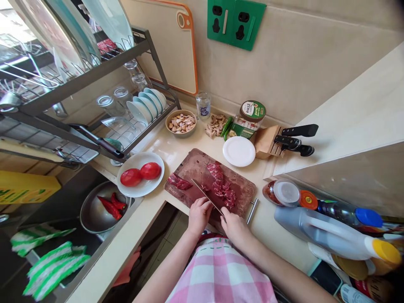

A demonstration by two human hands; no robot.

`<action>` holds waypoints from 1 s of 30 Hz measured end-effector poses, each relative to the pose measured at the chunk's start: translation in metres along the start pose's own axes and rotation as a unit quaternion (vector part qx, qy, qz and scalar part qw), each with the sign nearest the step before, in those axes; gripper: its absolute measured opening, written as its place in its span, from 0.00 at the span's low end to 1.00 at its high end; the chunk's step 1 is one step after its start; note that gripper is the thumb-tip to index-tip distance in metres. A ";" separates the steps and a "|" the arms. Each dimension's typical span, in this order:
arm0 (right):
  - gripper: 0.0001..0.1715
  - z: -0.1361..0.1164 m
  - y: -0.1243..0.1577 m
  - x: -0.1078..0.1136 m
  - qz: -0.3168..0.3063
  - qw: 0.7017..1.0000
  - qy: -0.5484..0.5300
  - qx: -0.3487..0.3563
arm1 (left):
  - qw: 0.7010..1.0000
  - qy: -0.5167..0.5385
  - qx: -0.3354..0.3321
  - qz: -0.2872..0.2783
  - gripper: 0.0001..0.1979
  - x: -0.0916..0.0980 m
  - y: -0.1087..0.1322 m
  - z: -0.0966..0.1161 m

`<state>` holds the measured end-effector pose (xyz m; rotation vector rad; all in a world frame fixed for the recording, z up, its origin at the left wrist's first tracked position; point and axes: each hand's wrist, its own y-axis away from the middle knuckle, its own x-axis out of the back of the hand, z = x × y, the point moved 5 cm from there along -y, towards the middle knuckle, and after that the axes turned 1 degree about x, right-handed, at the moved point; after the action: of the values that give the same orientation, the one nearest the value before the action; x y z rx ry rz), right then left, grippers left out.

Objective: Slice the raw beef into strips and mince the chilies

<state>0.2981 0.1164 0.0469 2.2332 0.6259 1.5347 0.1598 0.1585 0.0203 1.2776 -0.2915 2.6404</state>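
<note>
Two bare hands meet near the front edge of the cutting board (192,162). The right hand (233,225) is closed around the handle end of a knife (207,198), whose blade slants over the board toward its left half. The left hand (199,212) has its fingers curled down close beside the blade; whether it pins anything underneath, I cannot tell.

Red meat is on the board in different states. Right of its middle, a pile (227,195) of small pieces and slices runs toward the far edge, so a good share of the cutting looks done. One thick strip (179,182) at the board's left end appears uncut, and a few scraps (203,187) lie by the blade between the two. I would judge the meat more than half cut.

Other food around the board looks untouched by the knife. Just off its left side, a dish (143,188) bears two whole tomatoes (150,171). Beyond its far edge are a bowl (181,134) of garlic cloves, some ginger (216,125), green chillies (226,127) and a white plate (239,151). Well left of it, a pan (91,216) holds red peppers (109,207), apparently whole.
</note>
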 end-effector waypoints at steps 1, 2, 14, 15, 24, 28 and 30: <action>0.12 0.000 -0.001 0.001 0.003 1.000 -0.007 0.006 | 1.000 0.006 0.000 0.001 0.09 0.000 0.001 -0.001; 0.12 0.004 0.002 0.002 0.001 1.000 -0.017 0.009 | 1.000 0.014 -0.002 0.002 0.09 0.001 0.002 -0.001; 0.18 0.043 0.070 -0.020 0.008 0.997 -0.078 0.003 | 1.000 0.005 -0.014 -0.004 0.12 0.000 0.004 0.001; 0.17 0.043 0.071 -0.021 0.004 0.998 -0.065 0.000 | 1.000 0.000 -0.017 -0.005 0.11 0.000 0.004 0.001; 0.14 0.034 0.057 -0.020 -0.026 0.999 0.004 -0.021 | 1.000 0.002 -0.002 -0.003 0.08 0.000 0.000 0.002; 0.14 0.041 0.064 -0.023 -0.045 0.999 0.015 -0.015 | 1.000 0.004 -0.008 -0.014 0.08 0.000 0.000 0.002; 0.14 0.039 0.061 -0.021 -0.052 0.998 0.017 -0.012 | 1.000 0.002 -0.006 -0.017 0.08 0.000 0.000 0.001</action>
<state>0.3378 0.0526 0.0488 2.1259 0.7195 1.5234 0.1606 0.1587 0.0205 1.2606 -0.2822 2.6086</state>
